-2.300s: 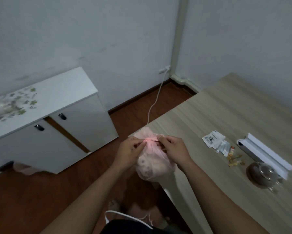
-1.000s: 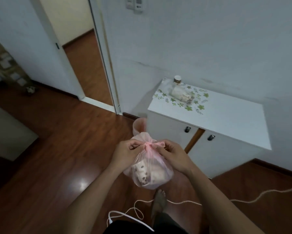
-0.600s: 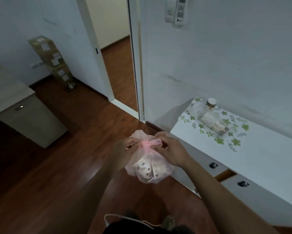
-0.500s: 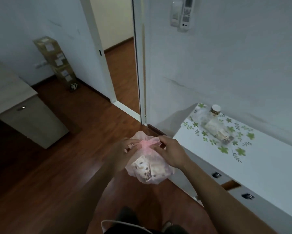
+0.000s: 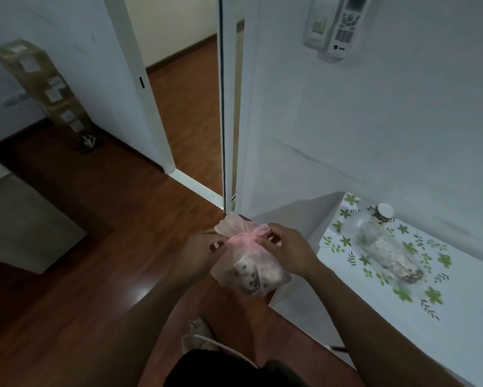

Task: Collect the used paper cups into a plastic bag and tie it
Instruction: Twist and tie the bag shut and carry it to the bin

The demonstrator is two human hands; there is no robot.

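A thin pink plastic bag (image 5: 262, 268) hangs in the air in front of me, above the wooden floor. Spotted paper cups (image 5: 247, 276) show through its lower half. Its neck is bunched into a pink knot (image 5: 247, 238) at the top, with loose ends sticking up. My left hand (image 5: 200, 254) pinches the neck from the left. From the right, my right hand (image 5: 287, 251) pinches the other loose end at the knot. Both hands hold the bag up between them.
A white cabinet (image 5: 402, 317) with a leaf-patterned top stands to the right, a clear bottle (image 5: 382, 241) lying on it. Ahead is an open doorway (image 5: 190, 101). Stacked cardboard boxes (image 5: 42, 85) lean at the far left wall, and a low grey unit (image 5: 20, 227) sits left.
My view has turned left from the wooden table to the cabinet and doorway. Both hands stayed on the bag's neck, and the bag hangs a little nearer the cabinet's corner.
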